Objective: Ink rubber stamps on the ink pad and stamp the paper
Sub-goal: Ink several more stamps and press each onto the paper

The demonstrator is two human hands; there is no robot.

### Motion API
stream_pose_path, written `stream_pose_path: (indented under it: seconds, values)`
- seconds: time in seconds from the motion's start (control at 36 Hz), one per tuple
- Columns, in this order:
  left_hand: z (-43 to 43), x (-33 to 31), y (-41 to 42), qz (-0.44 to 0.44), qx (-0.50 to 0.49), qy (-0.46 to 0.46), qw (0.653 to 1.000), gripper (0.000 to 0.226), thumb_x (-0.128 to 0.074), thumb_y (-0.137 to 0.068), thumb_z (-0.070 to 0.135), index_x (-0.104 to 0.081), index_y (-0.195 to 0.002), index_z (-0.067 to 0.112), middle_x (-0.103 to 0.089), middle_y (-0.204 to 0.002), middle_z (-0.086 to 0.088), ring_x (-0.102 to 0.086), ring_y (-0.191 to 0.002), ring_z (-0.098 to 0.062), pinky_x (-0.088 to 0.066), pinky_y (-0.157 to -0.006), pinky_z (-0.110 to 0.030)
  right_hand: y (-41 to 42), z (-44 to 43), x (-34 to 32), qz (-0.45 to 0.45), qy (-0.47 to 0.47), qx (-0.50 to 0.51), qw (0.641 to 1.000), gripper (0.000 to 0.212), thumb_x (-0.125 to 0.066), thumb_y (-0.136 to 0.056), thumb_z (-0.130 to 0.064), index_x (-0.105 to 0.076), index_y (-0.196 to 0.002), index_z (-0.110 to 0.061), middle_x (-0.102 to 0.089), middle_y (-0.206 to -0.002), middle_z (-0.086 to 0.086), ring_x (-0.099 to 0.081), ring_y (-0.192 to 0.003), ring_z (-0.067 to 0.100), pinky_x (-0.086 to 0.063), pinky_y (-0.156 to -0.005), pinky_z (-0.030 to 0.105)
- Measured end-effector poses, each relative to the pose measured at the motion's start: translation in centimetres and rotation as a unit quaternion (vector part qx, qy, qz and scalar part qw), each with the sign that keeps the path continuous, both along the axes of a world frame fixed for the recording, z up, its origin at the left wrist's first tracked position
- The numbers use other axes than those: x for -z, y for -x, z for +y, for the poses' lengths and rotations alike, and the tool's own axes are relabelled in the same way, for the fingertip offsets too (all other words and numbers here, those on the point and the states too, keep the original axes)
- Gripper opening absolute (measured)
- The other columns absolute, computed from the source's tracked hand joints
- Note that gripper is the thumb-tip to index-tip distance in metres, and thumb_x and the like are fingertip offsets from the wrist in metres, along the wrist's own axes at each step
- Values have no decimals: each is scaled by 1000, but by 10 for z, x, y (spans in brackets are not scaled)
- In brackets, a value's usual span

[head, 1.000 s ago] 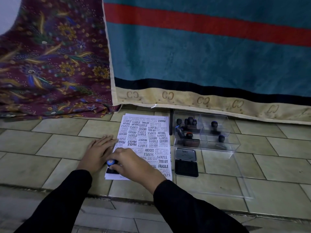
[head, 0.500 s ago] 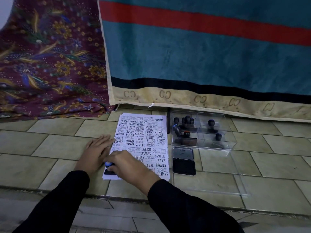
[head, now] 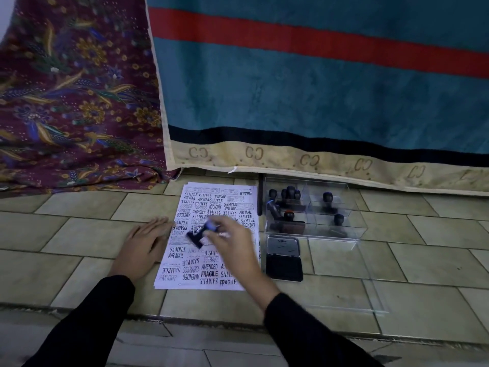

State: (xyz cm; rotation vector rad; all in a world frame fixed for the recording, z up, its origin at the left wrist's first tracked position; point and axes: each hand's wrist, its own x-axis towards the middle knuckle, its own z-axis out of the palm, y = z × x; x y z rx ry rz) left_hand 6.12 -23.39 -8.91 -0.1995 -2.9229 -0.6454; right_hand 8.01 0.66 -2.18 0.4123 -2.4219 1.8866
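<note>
By the fingers (head: 225,229) of the right hand (head: 235,247) a blue-knobbed stamp (head: 197,238) is pinched and held tilted over mid-paper (head: 190,271), whose left edge is pressed by the flat, straight-fingered left hand (head: 144,247); the paper is judged nearly filled with imprints, and re-inking is likely needed at the open ink pad (head: 284,263) just right of it.

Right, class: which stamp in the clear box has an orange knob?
The stamp in the near-left compartment of the clear box; every other knob there looks dark or blue.

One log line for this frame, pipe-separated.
left hand: flat at paper edge | right hand: holds stamp, tilted over paper | ink pad: open
</note>
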Motion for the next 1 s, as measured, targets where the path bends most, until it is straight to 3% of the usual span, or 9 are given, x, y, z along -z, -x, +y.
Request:
stream_pose_path:
  seconds: [0.06, 0.19, 0.33, 0.39, 0.44, 0.56, 0.72, 0.89, 1.0]
  values:
    - [-1, 1, 0, -4, -6, -11, 1000, 43, -49, -100, 17, -47, -142, 26, -42, -151, 2, -32, -143, -14, -19, -117, -41, 15, 31, -13, 11, 17, 62, 998, 36, -69, -81, -8, -60, -116, -14, -62, -91, -13, -59, -82, -9, -49, -72, 4]
    - [0, 1, 2, -10, -12, -11, 1000, 43, -48, -100, 18, -45, -143, 23, -43, -151, 1, -31, -144, -14, -21, -117, -41, 58, 121, -41, 25, 40, 205, 978, 28, -70, -80, -8, -58, -104, -16, -67, -96, 1, -66, -89, 17, -55, -81, 29]
    - [1, 0, 2, -12, -16, -13, 1000, 43, -49, -100, 17, -45, -143, 22, -43, -150, 0, -31, -144, -14, -20, -118, -41, 104, 196, -51, 39, -17, 324, 945, 29, -67, -84, -7, -60, -111, -5, -68, -109, 15, -67, -91, 24, -54, -82, 31]
    - [2, -1, 1, -10, -17, -16, 1000, 43, -49, -100, 17, -46, -142, 22, -44, -150, -1, -32, -143, -15, -20, -118, -42, 119, 214, -47, 35, -79, 353, 932, 27, -66, -84, -8, -61, -110, -6, -68, -110, 12, -67, -93, 25, -49, -72, 18]
    - [2, -1, 1, -7, -18, -17, 1000, 43, -50, -100, 16, -46, -142, 21, -44, -150, -1, -33, -143, -15, -21, -118, -42, 131, 224, -38, 16, -140, 357, 923, 27, -66, -84, -9, -62, -111, -6, -68, -111, 11, -66, -92, 24, -42, -67, 14]
    - [3, -2, 0, -8, -20, -17, 1000, 42, -50, -100, 16, -47, -141, 20, -44, -150, -1, -33, -143, -15, -21, -118, -41, 150, 230, -19, -43, -229, 322, 918, 31, -63, -85, -7, -58, -116, -1, -65, -114, 19, -62, -103, 33, -48, -92, 34]
    - [2, -1, 0, -11, -23, -16, 1000, 40, -45, -100, 25, -49, -140, 22, -46, -149, 0, -35, -142, -14, -22, -117, -40, 161, 232, -4, -95, -270, 281, 916, 18, -65, -82, -7, -61, -100, -6, -66, -104, 20, -63, -93, 30, -45, -73, 26]
    - [4, -3, -3, -17, -15, 0, 1000, 58, -25, -93, 48, -47, -142, 27, -45, -149, 3, -34, -141, -13, -25, -115, -45, 161, 234, -11, -100, -309, 243, 914, 23, -54, -88, -2, -66, -106, -8, -66, -108, 19, -63, -91, 29, -52, -76, 33]
    - [6, -5, -6, -9, 9, 20, 1000, 55, -23, -92, 39, -46, -141, 32, -35, -155, 2, -36, -140, -18, -26, -111, -48, 141, 247, -28, -67, -289, 258, 919, 24, -57, -84, 2, -67, -103, -9, -64, -93, 10, -56, -76, 18, -43, -58, 16]
